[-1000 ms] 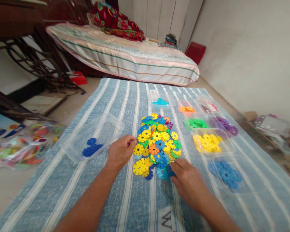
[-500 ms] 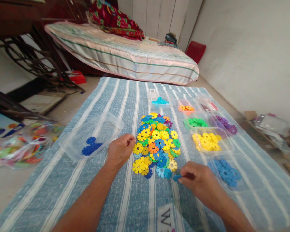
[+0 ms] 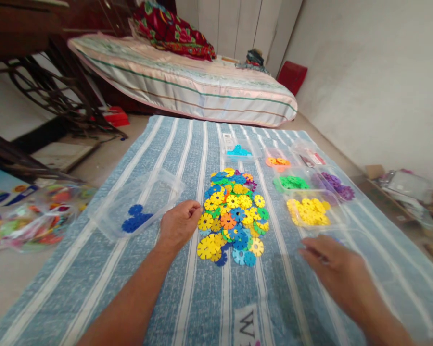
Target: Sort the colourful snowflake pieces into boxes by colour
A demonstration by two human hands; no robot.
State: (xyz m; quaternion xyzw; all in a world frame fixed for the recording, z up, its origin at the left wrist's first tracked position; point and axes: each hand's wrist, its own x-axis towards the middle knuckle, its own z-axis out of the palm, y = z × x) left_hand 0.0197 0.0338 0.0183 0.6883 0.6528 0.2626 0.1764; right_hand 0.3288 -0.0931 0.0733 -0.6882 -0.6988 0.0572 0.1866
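A pile of colourful notched plastic discs (image 3: 232, 202) lies mid-table, with yellow, blue, green and orange ones overlapping. My left hand (image 3: 180, 222) rests at the pile's left edge, thumb and fingertips pressed together; whatever is between them is hidden. On the right, my right hand (image 3: 334, 266) is over the box of blue discs, mostly covering it. Its fingers are curled together and somewhat blurred, and no disc shows in them. Above it sits a clear box of yellow discs (image 3: 308, 211). Left of my left hand, a clear box (image 3: 108, 228) holds several dark blue discs (image 3: 136, 219).
Along the right side stand boxes of green discs (image 3: 293, 183), purple discs (image 3: 335, 185) and orange discs (image 3: 278, 162). Light blue discs (image 3: 238, 150) sit in a box at the back. Striped cloth (image 3: 187, 288) covers the table; a bed (image 3: 202, 91) stands beyond.
My right hand has moved right, from the pile's lower right with a blue disc pinched in it, to over the blue box. The disc is out of sight. My left hand stays put.
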